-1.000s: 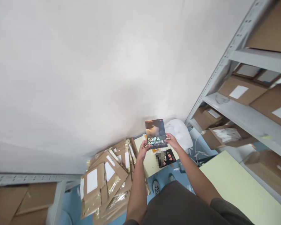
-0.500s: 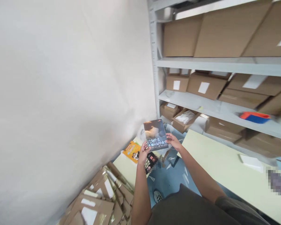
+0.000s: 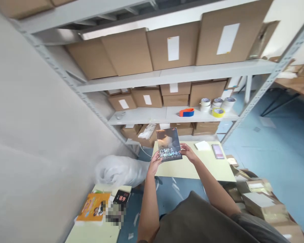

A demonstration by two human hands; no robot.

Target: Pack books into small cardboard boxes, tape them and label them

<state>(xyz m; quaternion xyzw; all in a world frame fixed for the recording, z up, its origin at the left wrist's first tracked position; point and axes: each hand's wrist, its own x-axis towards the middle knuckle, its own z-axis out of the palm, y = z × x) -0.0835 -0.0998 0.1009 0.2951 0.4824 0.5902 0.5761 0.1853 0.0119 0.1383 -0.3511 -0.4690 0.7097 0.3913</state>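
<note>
Left hand (image 3: 154, 163) and right hand (image 3: 188, 153) pinch a dark glossy paperback (image 3: 169, 144) above a pale green worktop (image 3: 192, 170), an orange paperback (image 3: 93, 207) lying apart

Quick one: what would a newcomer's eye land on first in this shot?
First, the paperback book with a dark cover and Chinese title, held up at centre between the left hand and right hand. Behind it, grey metal shelving fills the upper frame, loaded with cardboard boxes. On a lower shelf, an orange-and-blue tape dispenser stands out beside rolls of tape.
</note>
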